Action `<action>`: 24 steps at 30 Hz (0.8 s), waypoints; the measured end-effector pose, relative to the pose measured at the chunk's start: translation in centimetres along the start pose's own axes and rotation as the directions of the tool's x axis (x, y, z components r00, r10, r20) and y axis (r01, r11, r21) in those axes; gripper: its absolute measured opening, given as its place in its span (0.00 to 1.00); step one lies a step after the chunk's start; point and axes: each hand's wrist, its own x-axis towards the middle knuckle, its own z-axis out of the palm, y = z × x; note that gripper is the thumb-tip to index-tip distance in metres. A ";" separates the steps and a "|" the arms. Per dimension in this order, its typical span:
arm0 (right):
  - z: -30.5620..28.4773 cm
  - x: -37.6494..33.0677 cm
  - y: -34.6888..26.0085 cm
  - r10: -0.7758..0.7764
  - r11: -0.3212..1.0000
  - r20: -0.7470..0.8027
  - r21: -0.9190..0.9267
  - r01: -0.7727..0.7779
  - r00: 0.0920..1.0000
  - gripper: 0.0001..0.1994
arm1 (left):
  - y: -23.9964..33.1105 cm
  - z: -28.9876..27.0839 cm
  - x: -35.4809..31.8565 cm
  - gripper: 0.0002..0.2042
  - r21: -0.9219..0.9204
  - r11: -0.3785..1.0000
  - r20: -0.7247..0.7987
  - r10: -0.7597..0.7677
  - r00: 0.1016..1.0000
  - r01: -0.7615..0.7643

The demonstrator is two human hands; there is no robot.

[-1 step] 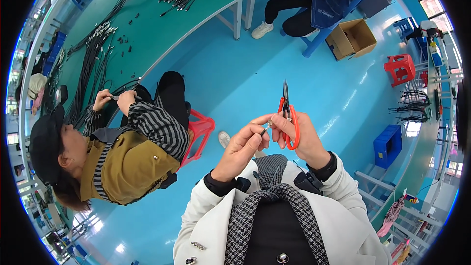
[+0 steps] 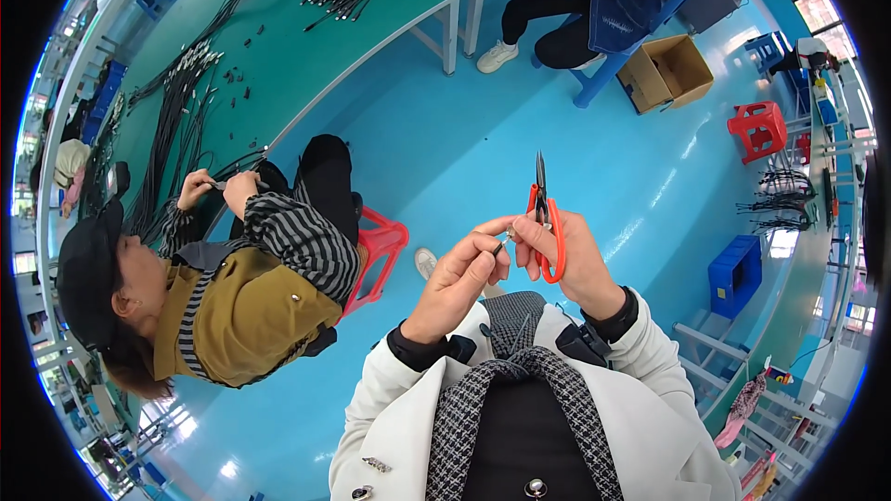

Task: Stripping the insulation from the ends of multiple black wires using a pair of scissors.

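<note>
In front of my chest, my left hand (image 2: 457, 280) pinches a short black piece (image 2: 498, 249), perhaps a cable end, with a small metal tip. My right hand (image 2: 577, 264) has red-handled scissors (image 2: 541, 187) tucked in it, their slim dark blades pointing away from me. Its thumb and fingertips meet the metal tip, so both hands touch the same small piece. The fingers partly hide that piece, and its exact kind is too small to make out.
At left a co-worker in a black cap (image 2: 91, 264) sits on a red stool (image 2: 379, 246), working at the green table (image 2: 278, 65). Black cable bundles (image 2: 167, 144) lie there. Another person sits beyond, near a cardboard box (image 2: 666, 74). Rightward are a red stool (image 2: 757, 132) and blue crate (image 2: 734, 276).
</note>
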 end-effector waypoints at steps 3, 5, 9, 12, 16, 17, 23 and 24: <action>0.1 0.0 0.3 -0.058 0.996 -0.053 -0.076 0.054 0.997 0.11 | -0.3 0.0 0.1 0.08 -0.066 0.997 -0.032 0.036 0.999 -0.038; 0.3 -0.1 0.4 -0.118 0.989 -0.113 -0.101 0.107 0.987 0.11 | -0.2 0.0 0.1 0.08 -0.107 0.993 -0.048 0.051 0.998 -0.056; 0.3 -0.4 0.0 -0.462 0.818 -0.081 -0.423 0.389 0.883 0.07 | 0.2 -0.4 0.0 0.08 -0.207 0.976 -0.068 0.062 0.996 -0.074; 0.5 -0.3 -0.9 -0.532 0.704 0.052 -0.528 0.475 0.845 0.09 | 0.2 -0.6 -0.2 0.08 -0.233 0.972 -0.041 0.023 0.999 -0.032; 0.6 0.1 -2.3 -0.537 0.550 0.200 -0.654 0.520 0.820 0.12 | 0.2 -0.2 -0.3 0.09 -0.206 0.979 -0.083 -0.021 0.996 0.003; 0.6 0.2 -2.5 -0.523 0.502 0.239 -0.689 0.522 0.818 0.12 | 0.3 -0.2 -0.2 0.09 -0.178 0.983 -0.083 -0.048 0.995 0.033; -0.1 0.7 -2.9 -0.368 0.578 0.339 -0.646 0.499 0.866 0.11 | 0.4 -0.1 -0.4 0.10 -0.109 0.983 -0.075 -0.157 0.985 0.148; -0.2 0.8 -2.7 -0.353 0.612 0.339 -0.621 0.489 0.872 0.10 | 0.3 -0.1 -0.5 0.10 -0.111 0.983 -0.077 -0.155 0.985 0.146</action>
